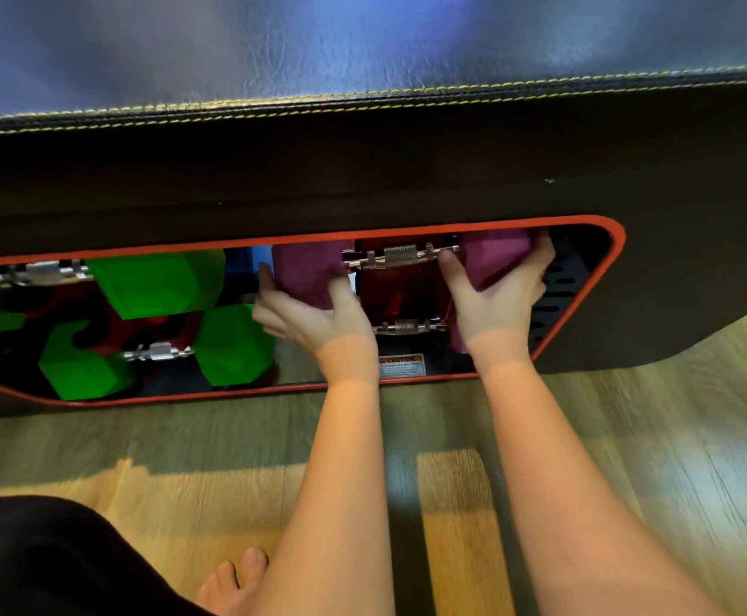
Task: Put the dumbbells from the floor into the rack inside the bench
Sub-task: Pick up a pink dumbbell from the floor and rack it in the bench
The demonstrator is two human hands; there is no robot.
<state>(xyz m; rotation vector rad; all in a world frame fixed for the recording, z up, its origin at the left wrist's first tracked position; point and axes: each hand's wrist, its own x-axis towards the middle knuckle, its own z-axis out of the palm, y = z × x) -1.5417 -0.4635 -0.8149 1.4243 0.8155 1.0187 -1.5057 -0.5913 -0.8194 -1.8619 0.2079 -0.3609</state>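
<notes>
At centre right of the frame we see both hands reaching into the red-rimmed opening (602, 277) in the black bench (362, 180). The left hand (313, 311) clasps the left head of a purple dumbbell (400, 256), thumb and fingers curled round it; the right hand (496, 300) clasps the right head the same way. The dumbbell lies level at the top of the opening, above a second chrome handle (405, 326). To the left, two green dumbbells (158, 282) sit stacked inside. The wooden floor (629, 437) fills the lower frame.
</notes>
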